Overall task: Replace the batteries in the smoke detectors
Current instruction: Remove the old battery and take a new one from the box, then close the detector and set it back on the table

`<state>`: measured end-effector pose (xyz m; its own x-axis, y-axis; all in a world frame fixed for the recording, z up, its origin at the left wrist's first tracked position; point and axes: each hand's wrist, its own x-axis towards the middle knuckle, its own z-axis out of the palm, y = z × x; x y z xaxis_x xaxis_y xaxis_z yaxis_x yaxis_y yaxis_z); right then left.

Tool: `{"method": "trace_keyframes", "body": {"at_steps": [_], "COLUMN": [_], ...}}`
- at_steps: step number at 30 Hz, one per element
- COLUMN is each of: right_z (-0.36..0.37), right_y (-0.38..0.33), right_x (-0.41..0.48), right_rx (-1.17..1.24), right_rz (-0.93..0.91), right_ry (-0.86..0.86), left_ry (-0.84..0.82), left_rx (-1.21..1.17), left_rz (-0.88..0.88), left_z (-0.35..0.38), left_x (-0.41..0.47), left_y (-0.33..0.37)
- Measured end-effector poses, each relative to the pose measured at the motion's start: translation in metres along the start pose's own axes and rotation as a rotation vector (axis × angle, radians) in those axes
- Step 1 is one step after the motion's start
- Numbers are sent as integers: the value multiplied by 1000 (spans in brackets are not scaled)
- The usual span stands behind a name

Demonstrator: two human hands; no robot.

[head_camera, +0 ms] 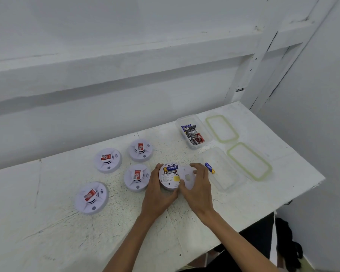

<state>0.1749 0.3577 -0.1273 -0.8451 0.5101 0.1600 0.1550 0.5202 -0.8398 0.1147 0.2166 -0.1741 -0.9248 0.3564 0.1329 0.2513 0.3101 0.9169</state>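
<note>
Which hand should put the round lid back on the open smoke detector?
Probably the right hand: it holds the round lid just beside the open smoke detector, whose batteries show. The left hand grips the detector's other side, steadying it.

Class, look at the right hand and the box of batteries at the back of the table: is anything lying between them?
Nothing visible does: only bare table lies between the right hand and the battery box. The nearer clear container sits right of that line. The hand itself grips the round cover plate.
</note>
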Motion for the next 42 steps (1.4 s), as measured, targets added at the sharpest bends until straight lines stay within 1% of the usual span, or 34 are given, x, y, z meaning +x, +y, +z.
{"method": "trace_keyframes", "body": {"at_steps": [5,16,24,28,32,39,42], "right_z": [5,10,3,-1,0,1,1], "right_y": [-7,-14,-16,-14,-14,-11,-10], "right_x": [7,22,31,34,35,45,46], "right_rx": [-13,-161,-175,-215,-264,-304,-298], "right_rz": [-71,-132,-187,-230,-287,-335,-345], "right_ry": [-56,-208,-322,-372,-411,-475,-474], "left_ry": [7,27,16,-20,-75,-64,-73], "left_rx": [-26,-39,75,73,5,-65,-79], "left_rz": [-41,-18,45,53,-12,-75,-90], "left_z": [0,-3,-2,-3,-2,-1,0], "left_x": [0,1,2,-2,0,2,2], "left_y": [-2,3,-6,-3,-8,-11,-8]}}
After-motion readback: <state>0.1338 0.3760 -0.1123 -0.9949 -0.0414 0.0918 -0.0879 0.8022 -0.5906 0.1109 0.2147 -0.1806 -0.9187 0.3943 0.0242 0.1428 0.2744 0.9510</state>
